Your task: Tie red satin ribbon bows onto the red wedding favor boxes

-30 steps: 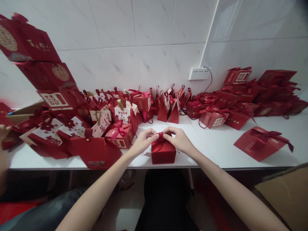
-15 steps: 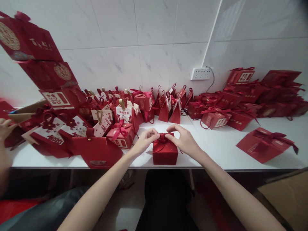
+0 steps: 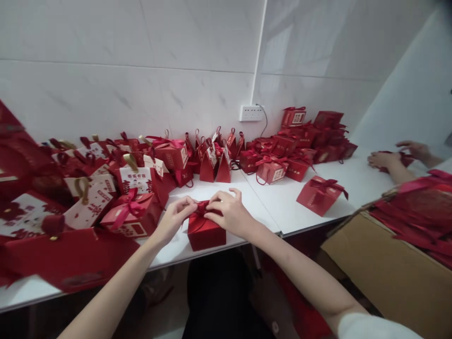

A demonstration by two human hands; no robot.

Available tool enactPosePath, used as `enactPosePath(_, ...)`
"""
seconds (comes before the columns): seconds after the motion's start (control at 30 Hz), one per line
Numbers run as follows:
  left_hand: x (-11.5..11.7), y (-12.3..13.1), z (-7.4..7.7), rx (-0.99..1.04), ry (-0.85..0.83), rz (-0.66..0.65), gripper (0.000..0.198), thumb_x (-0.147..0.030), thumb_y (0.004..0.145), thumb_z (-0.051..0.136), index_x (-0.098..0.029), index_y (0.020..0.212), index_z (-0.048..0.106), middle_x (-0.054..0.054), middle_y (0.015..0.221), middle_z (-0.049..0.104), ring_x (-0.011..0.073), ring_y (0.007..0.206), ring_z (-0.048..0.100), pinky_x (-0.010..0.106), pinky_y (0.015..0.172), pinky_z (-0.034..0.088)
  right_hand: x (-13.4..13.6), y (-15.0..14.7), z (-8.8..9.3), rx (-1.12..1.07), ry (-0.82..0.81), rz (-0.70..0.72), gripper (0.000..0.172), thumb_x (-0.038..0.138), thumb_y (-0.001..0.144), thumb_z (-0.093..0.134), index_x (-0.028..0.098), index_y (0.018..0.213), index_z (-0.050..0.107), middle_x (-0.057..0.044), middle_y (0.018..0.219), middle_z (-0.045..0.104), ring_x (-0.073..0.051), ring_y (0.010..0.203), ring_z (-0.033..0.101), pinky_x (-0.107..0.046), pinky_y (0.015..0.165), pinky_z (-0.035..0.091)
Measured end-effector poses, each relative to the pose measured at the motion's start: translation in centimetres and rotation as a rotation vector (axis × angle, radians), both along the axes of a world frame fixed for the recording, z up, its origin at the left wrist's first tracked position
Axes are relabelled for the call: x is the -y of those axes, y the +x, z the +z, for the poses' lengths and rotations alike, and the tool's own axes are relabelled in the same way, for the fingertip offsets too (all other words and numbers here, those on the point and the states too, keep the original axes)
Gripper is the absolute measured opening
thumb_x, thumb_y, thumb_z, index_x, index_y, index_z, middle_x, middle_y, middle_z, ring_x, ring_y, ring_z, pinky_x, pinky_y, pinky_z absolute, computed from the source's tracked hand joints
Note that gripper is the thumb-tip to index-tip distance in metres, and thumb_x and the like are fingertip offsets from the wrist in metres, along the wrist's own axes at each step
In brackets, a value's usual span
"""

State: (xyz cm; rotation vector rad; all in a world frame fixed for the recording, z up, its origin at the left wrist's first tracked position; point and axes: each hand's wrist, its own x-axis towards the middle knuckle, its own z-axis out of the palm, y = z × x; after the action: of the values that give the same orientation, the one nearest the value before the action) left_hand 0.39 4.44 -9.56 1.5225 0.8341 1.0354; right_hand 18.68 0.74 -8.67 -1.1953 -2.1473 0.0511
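Touching ribboned red box [image 3: 206, 236] near table edge [image 3: 173, 261]: left hand [image 3: 174, 217], right hand [image 3: 229, 214]

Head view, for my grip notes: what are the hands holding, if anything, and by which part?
The ribbon atop the small red box: left hand pinches its left side, right hand its right.
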Motion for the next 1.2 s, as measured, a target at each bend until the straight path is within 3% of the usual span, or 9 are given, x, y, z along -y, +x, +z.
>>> enactPosePath(0.17,-0.1,0.0,0.0,-0.029,0.056,0.021,0.032,-0.044,0.069,0.067,-0.017,0.064,0.052,0.0,0.071,0.059,0.013,0.064,0.053,0.025,0.062,0.042,0.0,0.1,0.1,0.073,0.109,-0.018,0.01,0.024,0.086,0.061,0.019,0.082,0.069,-0.003,0.09,0.068,-0.017,0.086,0.06,-0.045,0.099,0.015)
enactPosePath(0.33,1.3,-0.1,0.2,-0.156,0.208,0.145,0.023,-0.039,0.074,0.063,-0.017,0.07,0.056,0.002,0.075,0.062,0.0161,0.075,0.056,0.029,0.075,0.043,0.1,1.0,-0.4,0.06,0.247,0.025,0.018,0.02,0.09,0.054,0.02,0.079,0.069,-0.002,0.085,0.069,-0.017,0.084,0.062,-0.044,0.096,0.018)
enactPosePath(0.57,3.8,-1.2,0.5,-0.491,0.477,0.301,0.012,-0.027,0.082,0.059,-0.018,0.075,0.057,0.002,0.08,0.06,0.0171,0.084,0.055,0.03,0.083,0.042,-0.3,2.7,-0.7,0.155,0.454,0.069,0.022,0.021,0.093,0.046,0.019,0.088,0.067,-0.006,0.088,0.068,-0.019,0.079,0.065,-0.045,0.096,0.023)
enactPosePath(0.73,5.7,-0.7,-0.2,-0.517,0.534,0.414,0.004,-0.021,0.084,0.058,-0.019,0.081,0.056,0.0,0.087,0.051,0.0096,0.066,0.053,0.023,0.065,0.046,0.6,3.2,-0.5,0.262,0.576,0.077,0.016,0.012,0.089,0.052,0.018,0.091,0.066,-0.006,0.088,0.069,-0.017,0.078,0.065,-0.046,0.098,0.025)
enactPosePath(0.83,5.8,-0.6,-1.0,-0.438,0.587,0.41,0.006,-0.017,0.085,0.056,-0.018,0.079,0.054,-0.001,0.084,0.049,0.0067,0.062,0.052,0.019,0.058,0.046,0.5,3.5,-0.8,0.288,0.663,0.07,0.016,0.006,0.087,0.054,0.018,0.09,0.064,-0.004,0.085,0.069,-0.015,0.076,0.065,-0.044,0.098,0.025)
enactPosePath(1.03,4.0,-1.6,-2.2,-0.437,0.927,0.388,0.007,-0.014,0.085,0.056,-0.019,0.08,0.055,0.001,0.081,0.057,0.0115,0.078,0.059,0.023,0.073,0.049,-0.2,4.7,-1.7,0.309,0.743,0.055,0.02,0.004,0.088,0.05,0.019,0.093,0.062,-0.001,0.081,0.069,-0.012,0.075,0.064,-0.042,0.098,0.025)
enactPosePath(1.2,3.2,-2.0,-2.2,-0.446,0.982,0.328,0.007,-0.014,0.086,0.053,-0.019,0.081,0.055,0.002,0.081,0.062,0.012,0.079,0.062,0.024,0.073,0.051,-0.2,5.6,-2.2,0.307,0.76,0.09,0.019,0.007,0.091,0.048,0.02,0.096,0.061,0.0,0.081,0.069,-0.01,0.073,0.063,-0.04,0.097,0.028)
